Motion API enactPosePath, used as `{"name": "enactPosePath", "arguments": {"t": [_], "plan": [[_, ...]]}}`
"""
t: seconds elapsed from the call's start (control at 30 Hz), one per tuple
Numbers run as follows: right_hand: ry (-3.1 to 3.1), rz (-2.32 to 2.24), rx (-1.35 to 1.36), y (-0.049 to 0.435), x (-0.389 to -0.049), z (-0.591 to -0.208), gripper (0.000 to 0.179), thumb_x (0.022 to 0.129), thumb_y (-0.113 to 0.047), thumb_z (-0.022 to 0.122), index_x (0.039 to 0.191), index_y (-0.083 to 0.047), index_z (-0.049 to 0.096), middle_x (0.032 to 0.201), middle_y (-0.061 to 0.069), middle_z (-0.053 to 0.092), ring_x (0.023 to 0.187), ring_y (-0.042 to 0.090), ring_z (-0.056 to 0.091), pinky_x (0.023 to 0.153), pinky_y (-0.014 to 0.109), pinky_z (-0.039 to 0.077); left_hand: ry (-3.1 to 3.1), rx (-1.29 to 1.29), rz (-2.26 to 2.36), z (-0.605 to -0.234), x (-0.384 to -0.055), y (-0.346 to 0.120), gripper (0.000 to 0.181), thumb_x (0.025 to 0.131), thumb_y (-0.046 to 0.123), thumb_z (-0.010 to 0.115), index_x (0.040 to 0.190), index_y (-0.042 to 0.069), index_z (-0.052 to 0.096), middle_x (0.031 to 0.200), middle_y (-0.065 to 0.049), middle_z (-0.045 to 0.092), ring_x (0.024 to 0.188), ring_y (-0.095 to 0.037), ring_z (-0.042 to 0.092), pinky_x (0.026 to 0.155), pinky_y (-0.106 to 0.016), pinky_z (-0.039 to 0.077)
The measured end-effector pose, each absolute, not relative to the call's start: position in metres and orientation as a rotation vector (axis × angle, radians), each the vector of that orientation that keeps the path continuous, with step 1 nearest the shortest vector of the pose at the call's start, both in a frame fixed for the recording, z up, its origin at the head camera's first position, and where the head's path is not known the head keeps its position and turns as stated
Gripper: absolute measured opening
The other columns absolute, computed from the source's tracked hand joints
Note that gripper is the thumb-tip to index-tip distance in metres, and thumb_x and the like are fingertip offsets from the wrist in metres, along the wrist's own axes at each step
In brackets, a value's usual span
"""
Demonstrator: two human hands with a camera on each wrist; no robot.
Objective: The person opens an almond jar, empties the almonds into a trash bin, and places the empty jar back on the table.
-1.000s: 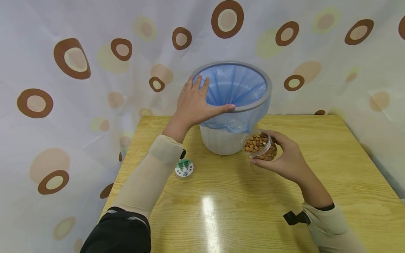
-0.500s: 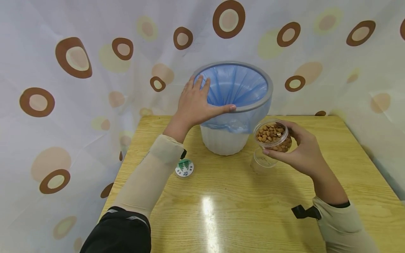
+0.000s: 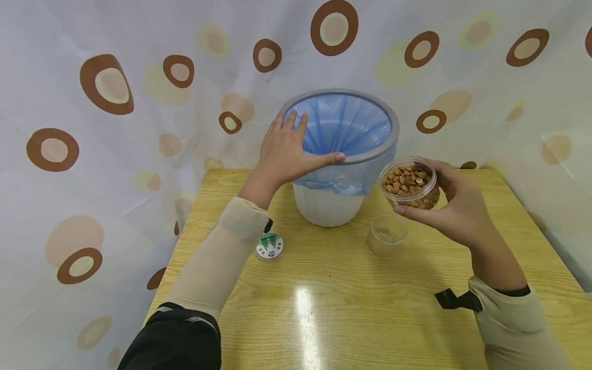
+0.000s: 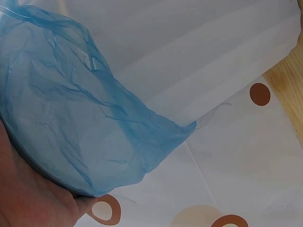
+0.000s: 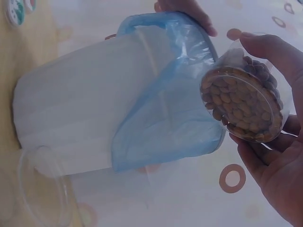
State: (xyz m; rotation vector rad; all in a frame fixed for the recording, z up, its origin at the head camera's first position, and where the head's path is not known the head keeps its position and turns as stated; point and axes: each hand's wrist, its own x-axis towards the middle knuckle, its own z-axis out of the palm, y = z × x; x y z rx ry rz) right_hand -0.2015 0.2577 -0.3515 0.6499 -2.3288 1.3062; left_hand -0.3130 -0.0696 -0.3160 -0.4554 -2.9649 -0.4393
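A white trash can [image 3: 328, 205], lined with a blue plastic bag [image 3: 342, 123], stands at the back of the table. My left hand [image 3: 284, 154] rests on the grey rim [image 3: 370, 154], fingers spread over its left side and thumb lying along the front. My right hand [image 3: 462, 205] grips a clear plastic jar of almonds [image 3: 409, 182] in the air, right of the bag. The jar has no lid on and its mouth tilts toward the head camera; in the right wrist view the almonds [image 5: 239, 101] show through its base. Below it, an uncovered clear jar [image 3: 387, 235] stands on the table.
A round lid with a green and white label [image 3: 270, 245] lies on the table left of the can. A patterned cloth [image 3: 152, 128] hangs behind and beside the wooden table [image 3: 351, 308].
My right hand has lifted the jar of almonds up and to the right, bringing the clear jar beneath it into full view. My left hand stays on the rim.
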Motion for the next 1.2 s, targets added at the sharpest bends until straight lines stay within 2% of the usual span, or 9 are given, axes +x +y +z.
{"name": "enactPosePath", "arguments": {"t": [0.27,0.67,0.83,1.03,1.2], "plan": [[-2.293,1.308,0.649,0.258,-0.210,-0.330,0.089,0.062,0.020,0.091,0.143,-0.003,0.064,0.127,-0.006,0.068,0.106,0.005,0.067,0.087,0.009,0.051,-2.952,-0.454,-0.421,-0.315,-0.313,-0.069,0.133,0.075,0.102,0.047,0.172,0.017,0.014,0.180,-0.009,0.011,0.168,-0.032,-0.001,0.136,-0.045,0.003],[-2.332,1.321,0.608,0.258,-0.234,-0.290,0.076,0.067,0.012,0.094,0.137,-0.003,0.068,0.121,-0.003,0.071,0.104,0.006,0.070,0.087,0.010,0.051,-2.955,-0.462,-0.442,-0.315,-0.312,-0.069,0.133,0.076,0.102,0.047,0.172,0.017,0.014,0.180,-0.010,0.009,0.168,-0.033,-0.001,0.136,-0.046,0.002],[-2.375,1.287,0.606,0.258,-0.245,-0.279,0.076,0.068,0.009,0.095,0.137,-0.004,0.067,0.118,-0.007,0.072,0.105,0.003,0.069,0.088,0.009,0.051,-2.942,-0.466,-0.449,-0.316,-0.312,-0.069,0.135,0.075,0.103,0.047,0.172,0.017,0.011,0.180,-0.010,0.012,0.168,-0.033,0.000,0.136,-0.045,0.003],[-2.404,1.200,0.585,0.260,-0.258,-0.268,0.073,0.068,0.003,0.098,0.134,-0.004,0.068,0.116,-0.010,0.066,0.100,0.001,0.067,0.085,0.007,0.049,-2.938,-0.473,-0.466,-0.317,-0.313,-0.067,0.135,0.075,0.102,0.048,0.172,0.017,0.010,0.180,-0.010,0.011,0.168,-0.033,0.000,0.136,-0.046,0.004],[-2.442,1.116,0.542,0.255,-0.272,-0.259,0.077,0.068,-0.009,0.101,0.138,-0.007,0.067,0.116,-0.014,0.065,0.100,-0.003,0.064,0.084,0.006,0.047,-2.924,-0.471,-0.456,-0.317,-0.313,-0.069,0.136,0.074,0.102,0.048,0.172,0.015,0.013,0.179,-0.012,0.013,0.168,-0.034,0.002,0.136,-0.046,0.006]]}}
